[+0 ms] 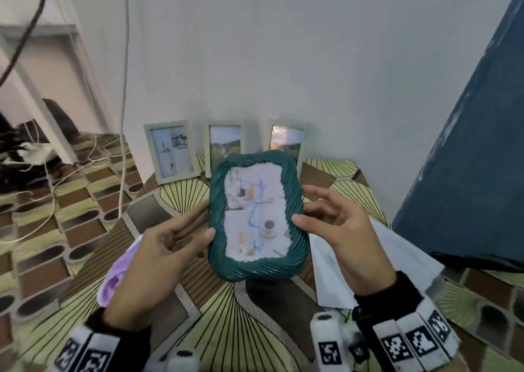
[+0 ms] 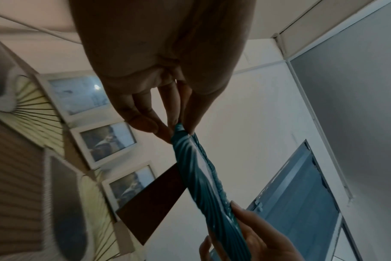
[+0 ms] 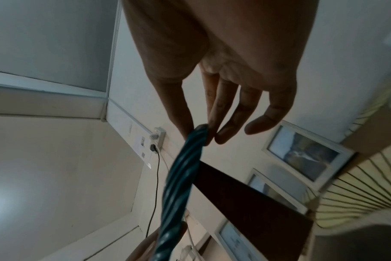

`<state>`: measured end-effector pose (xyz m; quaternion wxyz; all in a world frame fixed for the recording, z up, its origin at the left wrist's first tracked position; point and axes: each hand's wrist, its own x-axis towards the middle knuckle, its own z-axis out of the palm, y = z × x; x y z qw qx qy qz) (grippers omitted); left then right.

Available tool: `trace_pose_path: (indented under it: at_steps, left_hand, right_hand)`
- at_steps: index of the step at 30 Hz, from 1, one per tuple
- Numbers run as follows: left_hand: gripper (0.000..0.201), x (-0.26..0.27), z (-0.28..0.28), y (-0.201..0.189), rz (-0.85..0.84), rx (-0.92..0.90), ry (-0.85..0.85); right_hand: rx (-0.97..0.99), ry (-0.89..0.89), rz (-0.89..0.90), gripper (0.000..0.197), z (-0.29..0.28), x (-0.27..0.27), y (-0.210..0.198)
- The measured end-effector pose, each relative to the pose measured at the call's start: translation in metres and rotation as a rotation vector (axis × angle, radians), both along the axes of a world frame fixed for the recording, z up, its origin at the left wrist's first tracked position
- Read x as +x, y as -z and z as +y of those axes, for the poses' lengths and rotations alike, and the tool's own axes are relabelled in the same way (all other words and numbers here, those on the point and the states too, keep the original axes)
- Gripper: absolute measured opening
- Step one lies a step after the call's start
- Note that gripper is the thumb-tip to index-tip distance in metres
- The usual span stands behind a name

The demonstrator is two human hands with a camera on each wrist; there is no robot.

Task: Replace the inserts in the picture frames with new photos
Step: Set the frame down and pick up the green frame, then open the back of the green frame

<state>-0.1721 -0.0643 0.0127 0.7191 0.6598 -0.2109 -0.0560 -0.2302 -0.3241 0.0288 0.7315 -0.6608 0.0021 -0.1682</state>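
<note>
A teal ribbed picture frame (image 1: 255,269) is held upright in the air above the patterned table (image 1: 226,329), and its photo (image 1: 255,215) of a pale room faces me. My left hand (image 1: 208,221) pinches the frame's left edge, thumb in front and fingers behind. My right hand (image 1: 300,207) pinches the right edge between thumb and forefinger, with the other fingers spread loose. The wrist views show the frame edge-on (image 2: 199,176) (image 3: 179,176), its dark brown easel stand (image 2: 150,208) (image 3: 252,199) swung out behind it.
Three pale frames (image 1: 171,150) (image 1: 225,144) (image 1: 286,140) lean on the wall at the table's back. A white sheet (image 1: 340,258) lies on the table to the right and a lilac item (image 1: 116,281) to the left. A blue door (image 1: 467,159) stands right; cables (image 1: 85,161) litter the floor left.
</note>
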Motion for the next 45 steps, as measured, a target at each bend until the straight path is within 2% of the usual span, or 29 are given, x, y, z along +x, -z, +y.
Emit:
trace_pose_path:
  at_steps: [3,11,18,20,24,26,32,36,37,40,43,45]
  left_hand:
    - [0.05,-0.008,0.006,0.015,0.027,0.058,-0.005]
    - [0.054,-0.017,0.001,0.044,0.187,0.104,0.029]
    - [0.063,-0.015,-0.005,0.055,0.231,0.321,0.095]
    - [0.059,-0.014,-0.008,0.055,0.227,0.39,0.12]
    - [0.047,-0.015,-0.012,0.06,0.226,0.401,0.067]
    - [0.048,-0.015,-0.012,0.062,0.232,0.397,0.041]
    - [0.039,-0.016,-0.018,0.057,0.201,0.369,0.216]
    - [0.024,-0.014,-0.027,0.058,0.283,0.285,0.211]
    - [0.03,-0.012,-0.029,0.061,0.315,0.269,0.2]
    - [0.079,-0.006,-0.037,0.065,0.403,0.231,0.262]
    - [0.085,-0.004,-0.051,0.057,0.471,0.207,0.326]
    - [0.071,-0.004,-0.055,0.049,0.522,0.18,0.353]
  right_hand:
    - [-0.028,-0.033,0.099,0.05,0.005,-0.006,0.017]
    - [0.003,0.001,0.321,0.033,0.015,-0.017,0.056]
    - [0.047,0.011,0.449,0.025,0.013,-0.013,0.074]
    - [0.046,0.009,0.488,0.025,0.015,-0.01,0.08]
    - [0.091,-0.003,0.548,0.027,0.015,-0.007,0.09]
    - [0.134,-0.002,0.549,0.027,0.013,-0.007,0.093]
    - [0.263,0.007,0.523,0.021,0.009,-0.013,0.09]
    - [0.168,0.004,0.41,0.021,0.006,-0.019,0.076]
    - [0.142,0.0,0.377,0.024,0.006,-0.02,0.072]
    - [0.115,-0.027,0.301,0.029,0.008,-0.021,0.059]
    - [0.085,-0.053,0.263,0.027,0.013,-0.021,0.053]
    - [0.003,-0.068,0.268,0.026,0.017,-0.019,0.053]
